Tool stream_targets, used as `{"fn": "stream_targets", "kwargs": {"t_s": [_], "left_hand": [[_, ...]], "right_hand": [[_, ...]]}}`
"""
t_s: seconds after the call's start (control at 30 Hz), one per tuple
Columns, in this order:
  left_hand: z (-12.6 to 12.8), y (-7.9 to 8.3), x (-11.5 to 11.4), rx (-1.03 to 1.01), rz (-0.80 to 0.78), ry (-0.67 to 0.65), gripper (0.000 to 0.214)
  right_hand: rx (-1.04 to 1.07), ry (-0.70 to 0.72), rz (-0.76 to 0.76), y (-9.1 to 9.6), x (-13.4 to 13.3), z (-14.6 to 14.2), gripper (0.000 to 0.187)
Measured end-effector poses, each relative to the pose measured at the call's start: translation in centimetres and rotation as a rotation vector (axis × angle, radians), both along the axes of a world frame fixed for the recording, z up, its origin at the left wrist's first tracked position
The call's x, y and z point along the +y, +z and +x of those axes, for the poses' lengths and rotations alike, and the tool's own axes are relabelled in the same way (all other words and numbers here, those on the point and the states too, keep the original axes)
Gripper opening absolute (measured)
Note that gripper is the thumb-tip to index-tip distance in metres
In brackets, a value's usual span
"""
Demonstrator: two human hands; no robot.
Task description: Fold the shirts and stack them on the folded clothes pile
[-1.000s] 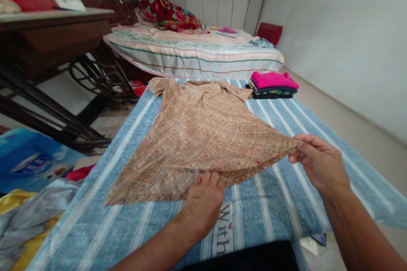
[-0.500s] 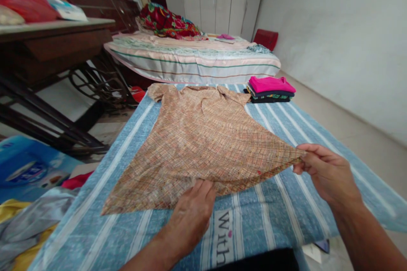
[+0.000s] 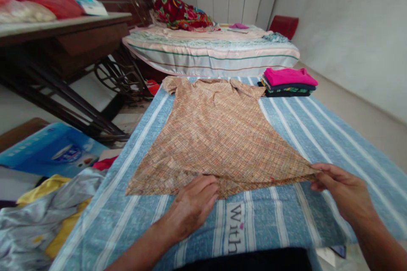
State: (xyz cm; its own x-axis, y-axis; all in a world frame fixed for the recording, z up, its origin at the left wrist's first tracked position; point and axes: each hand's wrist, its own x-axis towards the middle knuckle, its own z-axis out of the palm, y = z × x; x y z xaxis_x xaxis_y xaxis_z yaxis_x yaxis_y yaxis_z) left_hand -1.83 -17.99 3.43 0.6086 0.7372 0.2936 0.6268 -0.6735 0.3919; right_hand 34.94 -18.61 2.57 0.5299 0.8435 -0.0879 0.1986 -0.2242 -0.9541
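A tan checked dress (image 3: 219, 135) lies spread flat on a blue and white striped sheet (image 3: 305, 135), collar end away from me. My left hand (image 3: 193, 205) rests at the middle of the near hem, fingers curled onto the cloth. My right hand (image 3: 345, 192) pinches the hem's right corner between thumb and fingers, low over the sheet.
A stack of folded clothes (image 3: 289, 81) with a pink piece on top sits at the sheet's far right. A striped mattress (image 3: 210, 51) lies beyond. A dark sewing table (image 3: 63, 46) stands at left, with a pile of loose clothes (image 3: 41, 216) and a blue box (image 3: 54, 150) near me.
My right hand has lowered the hem corner down to the sheet and drawn it outward. The view has shifted slightly; my left hand stays on the hem.
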Motion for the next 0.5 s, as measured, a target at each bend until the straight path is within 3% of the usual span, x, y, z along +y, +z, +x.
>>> {"fn": "stream_targets", "kwargs": {"t_s": [0.13, 0.33, 0.5], "left_hand": [[-3.1, -0.7, 0.0, 0.034, 0.116, 0.169, 0.019], [-7.2, -0.9, 0.0, 0.256, 0.33, 0.487, 0.021], [-8.5, 0.1, 0.1, 0.444, 0.282, 0.623, 0.019]], "right_hand": [[0.054, -0.084, -0.044, 0.5, 0.2, -0.3, 0.031], [0.067, -0.083, -0.084, 0.5, 0.2, 0.0, 0.03], [0.031, -0.07, -0.093, 0.0, 0.0, 0.3, 0.029]]}}
